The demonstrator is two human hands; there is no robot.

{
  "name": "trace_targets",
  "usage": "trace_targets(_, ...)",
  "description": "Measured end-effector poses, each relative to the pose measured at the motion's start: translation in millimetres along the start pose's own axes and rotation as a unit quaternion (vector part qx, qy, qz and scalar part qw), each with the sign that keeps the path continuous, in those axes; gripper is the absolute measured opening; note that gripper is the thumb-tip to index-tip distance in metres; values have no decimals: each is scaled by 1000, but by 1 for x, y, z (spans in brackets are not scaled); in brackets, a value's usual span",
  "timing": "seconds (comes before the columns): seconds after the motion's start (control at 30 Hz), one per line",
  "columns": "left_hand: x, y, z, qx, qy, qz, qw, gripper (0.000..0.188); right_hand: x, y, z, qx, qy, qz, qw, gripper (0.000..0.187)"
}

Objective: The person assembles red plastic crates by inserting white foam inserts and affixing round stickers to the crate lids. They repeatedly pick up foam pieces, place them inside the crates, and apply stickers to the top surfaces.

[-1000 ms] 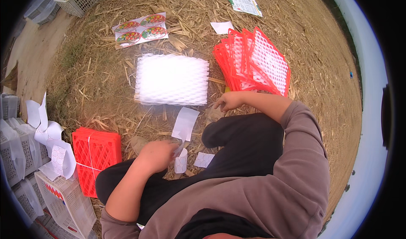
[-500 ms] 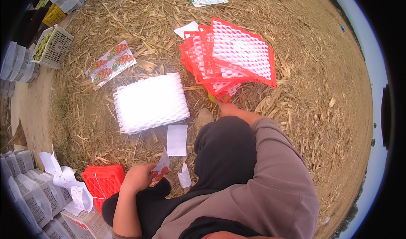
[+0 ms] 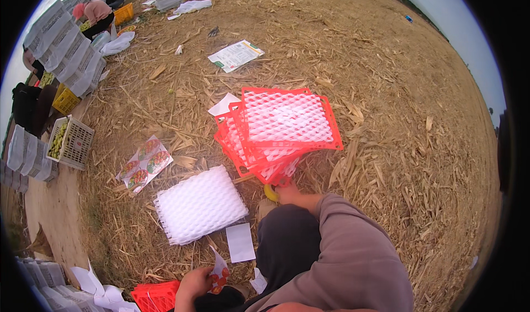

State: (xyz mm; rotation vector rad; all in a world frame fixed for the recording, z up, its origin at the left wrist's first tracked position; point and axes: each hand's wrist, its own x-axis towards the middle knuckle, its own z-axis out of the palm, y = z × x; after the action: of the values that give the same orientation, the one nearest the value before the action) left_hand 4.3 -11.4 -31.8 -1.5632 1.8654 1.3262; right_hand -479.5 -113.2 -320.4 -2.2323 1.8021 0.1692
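Observation:
My left hand (image 3: 195, 283), low in the view, is closed on a sheet of red round stickers (image 3: 220, 272). My right hand (image 3: 287, 194) is at the near corner of a fanned stack of red plastic frames (image 3: 251, 156) with white foam netting (image 3: 287, 116) on them. Its fingers look curled and are partly hidden by that corner, beside a yellow curved object (image 3: 270, 193). What they grip cannot be made out. Between the hands lies a stack of white foam netting sheets (image 3: 201, 204), with a blank white paper (image 3: 240, 243) by its near right corner.
A sheet of large oval fruit labels (image 3: 144, 163) lies to the left. More red plastic pieces (image 3: 154, 296) and curled white paper (image 3: 98, 290) are at lower left. Far left stand a crate of green fruit (image 3: 72, 142), stacked crates (image 3: 66, 47) and people bending. Dry husks cover the ground.
The view has tilted upward, so the ground things sit lower and people and stacked crates show at upper left. Both hands keep about the same places beside the frames and the sticker sheet.

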Motion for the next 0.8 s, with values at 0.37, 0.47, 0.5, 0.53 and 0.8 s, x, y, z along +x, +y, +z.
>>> trace_targets(0.37, -21, 13, -2, 49, 70, 84, 993, 31, -31, -66, -93, 650, -340, -50, 678, 32)
trace_targets(0.47, -33, 19, -6, 35, 73, 86, 993, 30, 17, -108, -157, 492, -310, -135, 802, 31)
trace_targets(0.5, -36, 18, -3, 42, 65, 75, 994, 29, 29, -125, -174, 423, -290, -162, 843, 30)
trace_targets(0.53, -40, 21, -3, 42, 58, 70, 995, 29, 42, -143, -190, 354, -255, -202, 877, 32)
trace_targets(0.8, -51, 10, -1, 50, 99, 91, 990, 24, 136, -250, -166, 3, -140, -380, 914, 50)
